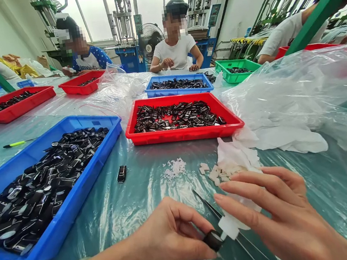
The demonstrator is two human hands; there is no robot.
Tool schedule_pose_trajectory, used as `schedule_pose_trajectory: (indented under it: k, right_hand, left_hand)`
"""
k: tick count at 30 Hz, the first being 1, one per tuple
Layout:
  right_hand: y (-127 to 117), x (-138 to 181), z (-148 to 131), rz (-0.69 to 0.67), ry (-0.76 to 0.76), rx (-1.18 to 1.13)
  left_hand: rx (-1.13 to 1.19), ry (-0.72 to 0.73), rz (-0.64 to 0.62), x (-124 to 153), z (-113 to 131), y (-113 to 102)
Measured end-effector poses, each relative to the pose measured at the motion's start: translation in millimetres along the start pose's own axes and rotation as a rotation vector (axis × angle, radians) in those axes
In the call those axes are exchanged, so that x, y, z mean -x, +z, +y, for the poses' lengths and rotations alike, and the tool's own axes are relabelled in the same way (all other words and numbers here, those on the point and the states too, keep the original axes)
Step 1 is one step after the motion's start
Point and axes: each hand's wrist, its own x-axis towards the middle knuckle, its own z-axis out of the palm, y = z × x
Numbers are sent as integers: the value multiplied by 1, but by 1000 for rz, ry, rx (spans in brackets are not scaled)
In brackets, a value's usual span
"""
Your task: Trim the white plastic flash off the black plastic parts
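Note:
Low at the centre, my left hand (173, 236) pinches a small black plastic part (213, 240) between thumb and fingertips. A white nozzle cap (229, 226) of a small squeeze bottle points at that part, its tip touching or very close to it. My right hand (270, 207) is around the bottle, fingers stretched over its translucent body; the thumb is hidden. Metal tweezers (206, 202) pass beneath the bottle; whether they lie on the table or are held I cannot tell. One black part (122, 174) lies alone on the green plastic-covered table.
A blue tray (103, 142) of black parts stands left, a red tray (187, 134) ahead. White bits (174, 169) and pale pieces (219, 174) lie near my hands. Clear plastic sheeting (298, 94) bunches at right. Co-workers (176, 47) sit across the table.

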Motion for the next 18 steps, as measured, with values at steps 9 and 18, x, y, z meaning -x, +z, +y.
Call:
schedule_pose_trajectory:
  k: [9, 18]
  right_hand:
    - [-18, 30, 29, -94, 165, 68]
    - [-22, 87, 67, 69, 1203, -218]
  left_hand:
    - [-34, 96, 9, -3, 3, 2]
    - [-69, 72, 8, -3, 3, 2]
